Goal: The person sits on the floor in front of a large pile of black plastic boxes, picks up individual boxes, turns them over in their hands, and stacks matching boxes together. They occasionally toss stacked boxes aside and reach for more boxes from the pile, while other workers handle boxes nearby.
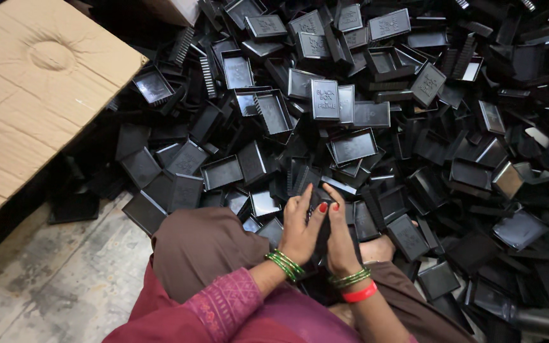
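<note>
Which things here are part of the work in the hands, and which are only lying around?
In the work:
- left hand and right hand, together holding a black plastic piece
- heap of black plastic trays, just ahead

Only lying around:
- flattened cardboard box
- bare concrete floor

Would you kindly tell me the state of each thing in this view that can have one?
Left hand: closed around a black plastic piece, fingers up.
Right hand: pressed on the same piece, grip shut.
Black plastic piece: held between both hands, mostly hidden.
Pile of black plastic trays: loose, jumbled, some face up, some overturned.
Cardboard sheet: flat, dented, creased.
</note>
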The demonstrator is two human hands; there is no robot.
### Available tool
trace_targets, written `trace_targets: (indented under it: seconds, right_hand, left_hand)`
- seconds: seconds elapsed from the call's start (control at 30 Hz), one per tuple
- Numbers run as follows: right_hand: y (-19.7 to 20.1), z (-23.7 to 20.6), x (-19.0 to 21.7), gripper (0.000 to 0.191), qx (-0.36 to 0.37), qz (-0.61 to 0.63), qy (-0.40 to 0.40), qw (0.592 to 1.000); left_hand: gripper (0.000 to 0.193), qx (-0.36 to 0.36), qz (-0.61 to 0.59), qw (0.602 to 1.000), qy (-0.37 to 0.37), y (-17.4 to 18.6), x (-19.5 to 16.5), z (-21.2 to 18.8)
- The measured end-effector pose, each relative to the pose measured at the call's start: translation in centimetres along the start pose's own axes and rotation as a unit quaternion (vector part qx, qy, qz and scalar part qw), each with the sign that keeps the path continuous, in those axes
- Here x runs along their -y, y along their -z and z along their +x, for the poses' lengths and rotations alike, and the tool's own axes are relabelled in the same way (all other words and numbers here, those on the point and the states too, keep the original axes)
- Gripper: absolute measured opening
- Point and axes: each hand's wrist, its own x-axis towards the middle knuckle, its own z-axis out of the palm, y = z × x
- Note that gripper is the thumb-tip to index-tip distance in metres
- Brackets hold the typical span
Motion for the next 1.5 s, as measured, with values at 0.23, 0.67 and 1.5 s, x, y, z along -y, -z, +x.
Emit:
trace_targets:
  seconds: [0.23, 0.67, 1.5]
  right_hand:
    - [-0.2, -0.3, 0.1, 0.046, -0.018, -0.020, 0.069, 0.997]
    - [-1.1, 0.3, 0.5, 0.049, -0.014, -0.079, 0.054, 0.995]
    - [5.3, 12.6, 0.8, 0.047, -0.009, -0.714, 0.309, 0.628]
  left_hand:
    - [0.061, 0.002, -0.115, 0.992, 0.049, -0.9, -0.8, -0.3]
    - [0.063, -0.056, -0.036, 0.991, 0.112, -2.0, -0.3, -0.9]
    - [0.026, -0.274, 0.440, 0.855, -0.027, 44.7, -6.3, 20.3]
